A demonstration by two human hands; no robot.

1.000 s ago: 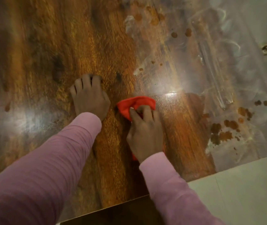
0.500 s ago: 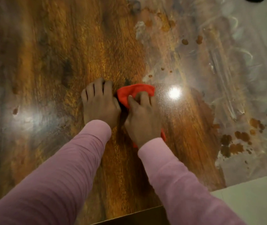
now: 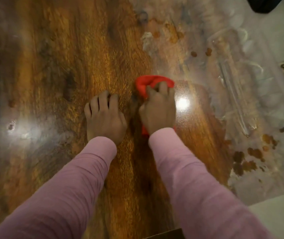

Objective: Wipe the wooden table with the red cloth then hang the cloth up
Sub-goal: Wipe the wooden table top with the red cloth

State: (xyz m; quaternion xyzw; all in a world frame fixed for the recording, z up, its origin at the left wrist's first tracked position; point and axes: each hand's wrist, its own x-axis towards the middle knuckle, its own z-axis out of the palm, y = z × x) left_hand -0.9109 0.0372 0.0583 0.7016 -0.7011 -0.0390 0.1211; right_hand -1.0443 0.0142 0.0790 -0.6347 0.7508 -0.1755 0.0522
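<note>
**Q:** Step in hand?
**A:** Wipe phase, by judgement. The red cloth (image 3: 149,83) is bunched and pressed onto the wooden table (image 3: 94,49), just left of the glare spot (image 3: 182,102). Hang-up not yet begun.

**Q:** Grip?
**A:** Cloth is clutched by the right hand (image 3: 157,112), fingers curled over the wad; red shows beyond the fingertips and at the wrist. Nothing is held by the left hand (image 3: 105,119): it is laid on the wood further left of the glare, fingers loosely bent, tips down, approx. a brace.

**Q:** Next move?
**A:** Judged: a sweep is needed to the right of the glare, where hazy smears (image 3: 232,87) and brown spots (image 3: 244,163) are seen. Firm downward pressure prob. required; dried spots may need rpt passes.

**Q:** Arm pose?
**A:** Both forearms are extended fwd, approx. parallel, in pink sleeves (image 3: 189,169).
</note>
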